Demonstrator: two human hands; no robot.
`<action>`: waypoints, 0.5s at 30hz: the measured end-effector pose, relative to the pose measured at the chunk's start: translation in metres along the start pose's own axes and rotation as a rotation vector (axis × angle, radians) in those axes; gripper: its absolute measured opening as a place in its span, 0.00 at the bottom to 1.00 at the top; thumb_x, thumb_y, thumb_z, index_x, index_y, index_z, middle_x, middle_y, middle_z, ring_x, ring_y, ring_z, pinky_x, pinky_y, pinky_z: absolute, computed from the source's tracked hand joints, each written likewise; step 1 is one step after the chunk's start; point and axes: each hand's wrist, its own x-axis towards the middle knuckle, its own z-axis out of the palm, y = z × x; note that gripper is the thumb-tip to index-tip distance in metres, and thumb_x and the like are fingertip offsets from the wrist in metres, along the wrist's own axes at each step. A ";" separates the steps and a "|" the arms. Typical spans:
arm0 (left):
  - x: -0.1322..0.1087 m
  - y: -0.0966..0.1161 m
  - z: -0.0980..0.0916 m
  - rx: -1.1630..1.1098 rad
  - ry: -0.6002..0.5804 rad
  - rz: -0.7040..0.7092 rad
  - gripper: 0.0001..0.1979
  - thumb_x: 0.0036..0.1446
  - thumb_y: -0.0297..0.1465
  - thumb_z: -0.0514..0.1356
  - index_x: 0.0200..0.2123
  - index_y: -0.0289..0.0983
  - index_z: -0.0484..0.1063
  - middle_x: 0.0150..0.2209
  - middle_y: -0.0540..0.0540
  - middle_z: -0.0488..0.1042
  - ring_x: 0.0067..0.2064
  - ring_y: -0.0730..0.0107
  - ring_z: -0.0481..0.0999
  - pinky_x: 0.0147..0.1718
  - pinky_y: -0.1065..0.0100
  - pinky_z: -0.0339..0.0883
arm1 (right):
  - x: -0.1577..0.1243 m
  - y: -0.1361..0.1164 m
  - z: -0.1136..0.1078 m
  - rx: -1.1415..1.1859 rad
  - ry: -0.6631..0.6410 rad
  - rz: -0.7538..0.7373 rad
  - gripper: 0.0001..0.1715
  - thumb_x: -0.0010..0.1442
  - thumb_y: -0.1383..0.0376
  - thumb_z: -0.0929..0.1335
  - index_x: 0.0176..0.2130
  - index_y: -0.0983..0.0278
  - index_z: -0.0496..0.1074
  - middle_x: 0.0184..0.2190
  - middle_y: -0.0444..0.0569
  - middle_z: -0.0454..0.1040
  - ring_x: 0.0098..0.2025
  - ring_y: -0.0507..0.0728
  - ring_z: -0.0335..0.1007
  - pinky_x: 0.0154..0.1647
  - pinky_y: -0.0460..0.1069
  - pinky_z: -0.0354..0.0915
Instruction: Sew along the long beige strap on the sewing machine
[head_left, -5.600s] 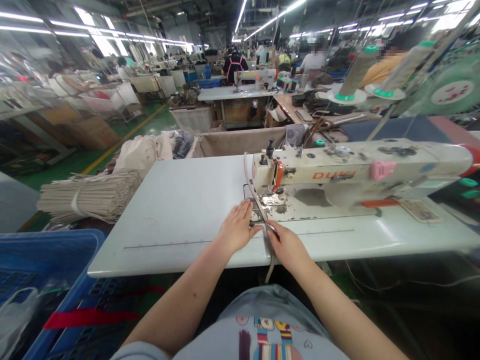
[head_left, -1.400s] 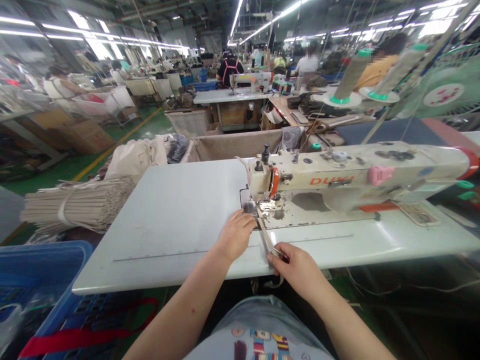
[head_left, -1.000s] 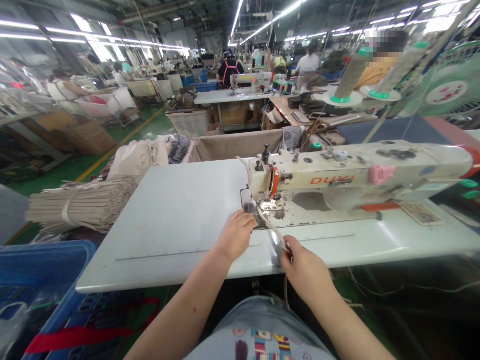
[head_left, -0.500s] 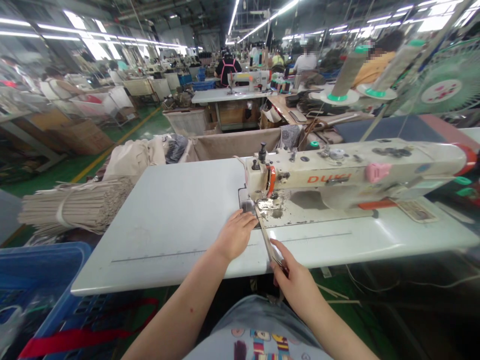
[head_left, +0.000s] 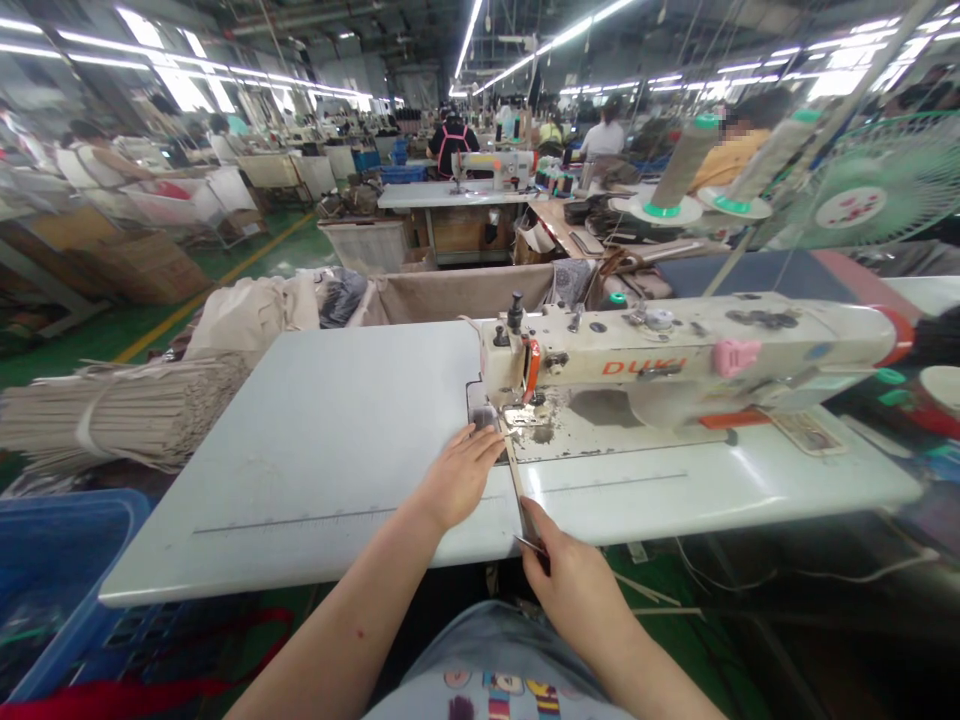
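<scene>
A narrow beige fabric strip (head_left: 515,472) runs from under the presser foot of the sewing machine (head_left: 592,365) toward the table's front edge. My left hand (head_left: 459,478) lies flat, fingers stretched out, on the table just left of the needle area, with its fingertips beside the strip. Closer to me, my right hand (head_left: 566,560) is closed, thumb and index finger gripping the strip at the table edge. A thin metal tool (head_left: 529,545) sticks out from the same hand; its kind is mostly hidden by the fingers.
The pale sewing table (head_left: 322,430) surrounds the machine. At left are a tied bundle of beige strips (head_left: 127,410) and a blue basket (head_left: 67,580). Thread cones (head_left: 679,170) and a green fan (head_left: 855,200) stand at right. Several people work farther back.
My right hand has slid slightly left and toward me along the strip, and the metal tool's tip shows more. The left hand stays by the needle. The whole view has shifted slightly.
</scene>
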 end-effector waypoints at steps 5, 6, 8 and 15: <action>0.001 0.000 0.001 0.022 -0.006 -0.032 0.24 0.68 0.22 0.48 0.65 0.35 0.65 0.67 0.43 0.67 0.71 0.62 0.60 0.72 0.54 0.46 | 0.004 -0.002 -0.001 -0.037 -0.007 -0.008 0.30 0.69 0.67 0.64 0.68 0.62 0.62 0.36 0.53 0.86 0.37 0.67 0.84 0.38 0.54 0.73; 0.001 0.000 0.001 0.023 -0.005 -0.037 0.24 0.68 0.22 0.48 0.65 0.35 0.65 0.67 0.43 0.67 0.71 0.62 0.60 0.72 0.54 0.46 | 0.005 -0.002 -0.001 -0.045 -0.006 -0.012 0.30 0.69 0.67 0.64 0.68 0.62 0.63 0.36 0.53 0.86 0.37 0.67 0.84 0.38 0.54 0.73; 0.001 0.001 0.001 0.017 -0.003 -0.040 0.24 0.68 0.22 0.48 0.64 0.35 0.66 0.67 0.43 0.68 0.71 0.62 0.61 0.72 0.54 0.46 | 0.006 -0.002 -0.001 -0.066 -0.002 -0.019 0.30 0.69 0.67 0.64 0.68 0.62 0.63 0.36 0.53 0.86 0.37 0.66 0.84 0.37 0.53 0.73; 0.001 0.001 -0.002 -0.044 0.002 -0.034 0.25 0.66 0.21 0.48 0.64 0.35 0.66 0.65 0.42 0.69 0.70 0.61 0.62 0.72 0.51 0.49 | 0.016 -0.002 -0.005 -0.158 0.015 -0.044 0.30 0.69 0.67 0.64 0.68 0.62 0.63 0.35 0.52 0.85 0.35 0.65 0.84 0.35 0.52 0.71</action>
